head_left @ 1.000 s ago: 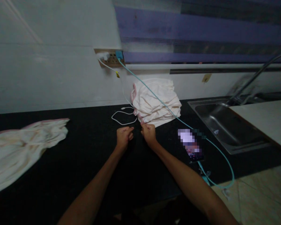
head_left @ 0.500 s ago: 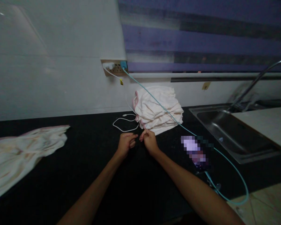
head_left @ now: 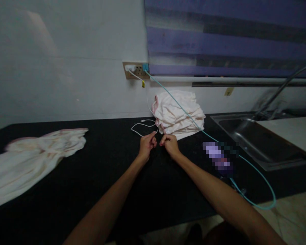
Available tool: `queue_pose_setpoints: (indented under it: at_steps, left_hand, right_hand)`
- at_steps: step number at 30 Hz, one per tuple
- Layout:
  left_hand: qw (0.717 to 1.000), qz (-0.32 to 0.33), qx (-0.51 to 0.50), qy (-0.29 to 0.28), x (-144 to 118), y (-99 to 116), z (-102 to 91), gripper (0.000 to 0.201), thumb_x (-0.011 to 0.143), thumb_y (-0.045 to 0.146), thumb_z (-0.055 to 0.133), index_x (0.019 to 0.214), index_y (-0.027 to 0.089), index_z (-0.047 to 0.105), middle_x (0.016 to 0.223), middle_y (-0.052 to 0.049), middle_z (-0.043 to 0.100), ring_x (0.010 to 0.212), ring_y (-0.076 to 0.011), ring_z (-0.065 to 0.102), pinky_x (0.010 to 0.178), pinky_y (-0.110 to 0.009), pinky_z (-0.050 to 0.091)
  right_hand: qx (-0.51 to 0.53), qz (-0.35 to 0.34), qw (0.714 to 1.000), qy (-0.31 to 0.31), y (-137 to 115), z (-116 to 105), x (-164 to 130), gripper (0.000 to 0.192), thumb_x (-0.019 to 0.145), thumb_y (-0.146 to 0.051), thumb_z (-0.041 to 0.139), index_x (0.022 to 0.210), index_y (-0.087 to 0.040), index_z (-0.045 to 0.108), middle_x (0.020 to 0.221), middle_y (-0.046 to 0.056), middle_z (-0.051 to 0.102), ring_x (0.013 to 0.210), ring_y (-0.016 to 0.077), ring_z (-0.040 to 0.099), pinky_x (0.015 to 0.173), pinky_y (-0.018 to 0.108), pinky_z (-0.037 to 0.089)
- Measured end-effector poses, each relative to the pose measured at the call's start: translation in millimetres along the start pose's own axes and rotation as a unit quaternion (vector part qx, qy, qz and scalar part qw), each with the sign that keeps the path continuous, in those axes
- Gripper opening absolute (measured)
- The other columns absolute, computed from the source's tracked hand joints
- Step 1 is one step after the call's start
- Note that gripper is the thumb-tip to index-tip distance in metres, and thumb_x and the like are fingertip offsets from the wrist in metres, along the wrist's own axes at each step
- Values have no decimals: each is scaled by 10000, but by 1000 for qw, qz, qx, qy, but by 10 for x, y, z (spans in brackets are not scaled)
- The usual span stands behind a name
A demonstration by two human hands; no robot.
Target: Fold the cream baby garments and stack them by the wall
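Side by side above the dark counter [head_left: 112,180], both of my hands have their fingers curled in, with a small gap between them. No object shows in my left hand [head_left: 147,146], whose thumb side points up toward the white cable [head_left: 135,130]. My right hand [head_left: 170,144] is bent inward in a loose fist, also with nothing visible in it. Just beyond it sits a stack of folded white cloths [head_left: 180,114] with pink edging. Another white cloth [head_left: 48,149] with a pink edge lies spread and rumpled on the left.
A blurred-out phone [head_left: 218,158] lies to the right, its light blue cable [head_left: 178,103] running across the stack to the wall socket [head_left: 136,70]. Farther right is a steel sink [head_left: 260,143] with a curved tap [head_left: 283,86] and a pale board [head_left: 290,132].
The view has shifted, so the scene appears farther right and slightly higher. Both hands remain close together and curled, with small changes in finger pose. The cloths stay put on the counter.
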State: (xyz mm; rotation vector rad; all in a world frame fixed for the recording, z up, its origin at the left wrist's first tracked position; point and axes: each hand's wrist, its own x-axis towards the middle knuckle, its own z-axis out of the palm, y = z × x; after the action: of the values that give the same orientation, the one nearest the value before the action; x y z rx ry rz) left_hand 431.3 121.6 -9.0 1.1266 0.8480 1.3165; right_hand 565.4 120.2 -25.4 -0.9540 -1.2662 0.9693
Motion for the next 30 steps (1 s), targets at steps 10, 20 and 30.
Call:
queue_pose_setpoints:
  at_steps: [10, 20, 30]
  left_hand:
    - [999, 23, 28, 20, 17, -59, -56, 257, 706, 434, 700, 632, 189, 724, 455, -11, 483, 697, -207, 603, 627, -283, 562]
    - [997, 15, -26, 76, 1, -35, -55, 314, 800, 436, 652, 878, 158, 774, 866, -101, 745, 979, -254, 683, 702, -299, 584]
    - [997, -31, -57, 43, 52, -35, -12, 346, 783, 429, 726, 716, 201, 474, 628, 63, 490, 474, -49, 444, 454, -163, 338]
  right_hand:
    - [74, 55, 995, 39, -5, 2, 20, 456, 882, -558, 540, 644, -211, 718, 393, -8, 503, 612, 179, 616, 685, 277, 511]
    - [114, 60, 989, 73, 0, 15, 23, 304, 870, -459, 586, 947, -214, 750, 961, 53, 776, 764, 146, 676, 567, 214, 483]
    - [199, 154, 964, 84, -130, 41, -17, 414, 851, -381, 656, 620, -250, 338, 432, -131, 275, 344, 41, 215, 361, 194, 147]
